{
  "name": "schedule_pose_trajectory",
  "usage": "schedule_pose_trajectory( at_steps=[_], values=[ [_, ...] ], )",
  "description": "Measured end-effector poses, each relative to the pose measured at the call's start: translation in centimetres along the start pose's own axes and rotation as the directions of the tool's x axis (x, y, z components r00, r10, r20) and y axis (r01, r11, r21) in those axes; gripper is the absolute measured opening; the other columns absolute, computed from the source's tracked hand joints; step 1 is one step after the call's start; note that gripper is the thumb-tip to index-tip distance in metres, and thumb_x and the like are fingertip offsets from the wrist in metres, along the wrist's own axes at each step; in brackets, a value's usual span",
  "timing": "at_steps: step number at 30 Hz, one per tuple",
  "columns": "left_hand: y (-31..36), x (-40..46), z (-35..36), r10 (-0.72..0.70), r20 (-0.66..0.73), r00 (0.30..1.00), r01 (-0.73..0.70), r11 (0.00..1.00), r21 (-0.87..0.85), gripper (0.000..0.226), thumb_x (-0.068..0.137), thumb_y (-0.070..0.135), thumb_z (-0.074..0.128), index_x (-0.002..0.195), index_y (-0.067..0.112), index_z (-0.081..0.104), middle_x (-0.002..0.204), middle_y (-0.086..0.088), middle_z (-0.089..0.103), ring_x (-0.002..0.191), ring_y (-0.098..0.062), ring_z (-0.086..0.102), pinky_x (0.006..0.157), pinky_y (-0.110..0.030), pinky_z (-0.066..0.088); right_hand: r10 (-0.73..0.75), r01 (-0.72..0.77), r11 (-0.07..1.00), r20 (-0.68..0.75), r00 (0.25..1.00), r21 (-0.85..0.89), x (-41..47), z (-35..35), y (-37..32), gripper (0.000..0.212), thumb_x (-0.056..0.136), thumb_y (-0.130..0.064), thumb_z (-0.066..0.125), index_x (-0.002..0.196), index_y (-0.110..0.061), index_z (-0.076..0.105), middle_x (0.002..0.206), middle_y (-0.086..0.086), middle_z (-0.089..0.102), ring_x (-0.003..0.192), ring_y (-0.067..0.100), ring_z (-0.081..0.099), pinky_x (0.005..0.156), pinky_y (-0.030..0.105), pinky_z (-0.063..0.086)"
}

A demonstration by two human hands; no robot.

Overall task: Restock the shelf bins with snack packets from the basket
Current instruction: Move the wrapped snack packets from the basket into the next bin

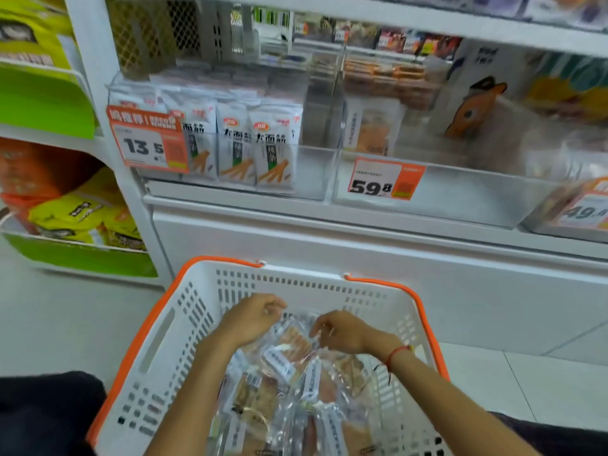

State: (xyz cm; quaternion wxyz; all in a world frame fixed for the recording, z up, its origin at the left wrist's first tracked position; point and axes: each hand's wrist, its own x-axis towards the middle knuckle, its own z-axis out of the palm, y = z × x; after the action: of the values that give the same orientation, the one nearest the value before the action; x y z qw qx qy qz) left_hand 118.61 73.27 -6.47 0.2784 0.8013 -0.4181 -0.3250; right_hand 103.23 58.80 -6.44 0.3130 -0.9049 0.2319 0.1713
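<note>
A white basket [184,324] with orange rim and handles sits low in front of me, holding several clear snack packets [256,399]. Both my hands are inside it. My left hand [253,319] and my right hand [339,330] each pinch an edge of the same clear packet [291,348], which lies tilted on top of the pile. Above, a clear shelf bin [444,195] with a 59.8 price tag [385,179] holds one similar packet [373,130] standing at its back left.
Left of that stands a clear bin [312,172] of white snack bags [273,146] behind a 13.5 tag. A third bin [572,205] is at far right. A white cabinet front [362,258] runs under the shelf. Green racks [49,103] with yellow bags stand left.
</note>
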Motion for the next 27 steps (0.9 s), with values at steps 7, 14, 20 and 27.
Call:
schedule_pose_trajectory(
  at_steps=[7,14,20,27],
  values=[
    [-8.5,0.5,7.5,-0.324,0.079,0.943,0.317,0.945,0.083,0.046,0.098,0.019,0.045,0.143,0.019,0.036,0.147,-0.004,0.039,0.126,-0.023,0.048,0.101,-0.034,0.042,0.012,-0.018,0.999,-0.111,0.994,-0.052,2.2,9.0,2.9,0.039,0.094,-0.012,0.046,0.132,-0.019,0.049,0.141,0.003,0.044,0.129,0.022,0.041,0.104,0.031,0.037],
    [-8.3,0.8,11.0,-0.219,-0.233,0.948,0.282,0.915,0.289,0.042,0.097,0.037,0.044,0.135,0.020,0.040,0.140,0.000,0.041,0.131,-0.021,0.032,0.107,-0.034,0.028,0.105,-0.110,0.983,-0.039,0.994,-0.144,3.5,14.2,3.9,0.064,0.101,-0.028,0.034,0.152,-0.022,-0.004,0.159,0.002,-0.016,0.147,0.023,-0.010,0.120,0.043,0.004],
    [-8.1,0.9,11.6,-0.102,-0.397,0.912,0.172,0.975,0.143,0.007,0.093,0.021,0.054,0.090,0.027,0.053,0.091,0.013,0.061,0.098,-0.007,0.049,0.115,-0.035,0.016,0.263,-0.203,0.942,-0.210,0.942,0.269,4.7,12.6,3.5,0.022,0.089,-0.023,0.058,0.110,-0.016,0.052,0.123,0.004,0.046,0.106,0.021,0.054,0.091,0.039,0.049],
    [-4.4,0.4,8.3,-0.110,-0.200,0.974,0.012,0.900,-0.436,0.008,0.095,0.025,0.052,0.101,0.019,0.054,0.102,0.007,0.063,0.094,-0.011,0.061,0.080,-0.024,0.047,0.309,-0.066,0.762,-0.272,0.911,0.644,3.9,9.9,3.7,0.068,0.070,-0.020,0.082,0.126,-0.012,0.043,0.114,0.004,0.060,0.105,0.019,0.060,0.094,0.041,0.051]
  ],
)
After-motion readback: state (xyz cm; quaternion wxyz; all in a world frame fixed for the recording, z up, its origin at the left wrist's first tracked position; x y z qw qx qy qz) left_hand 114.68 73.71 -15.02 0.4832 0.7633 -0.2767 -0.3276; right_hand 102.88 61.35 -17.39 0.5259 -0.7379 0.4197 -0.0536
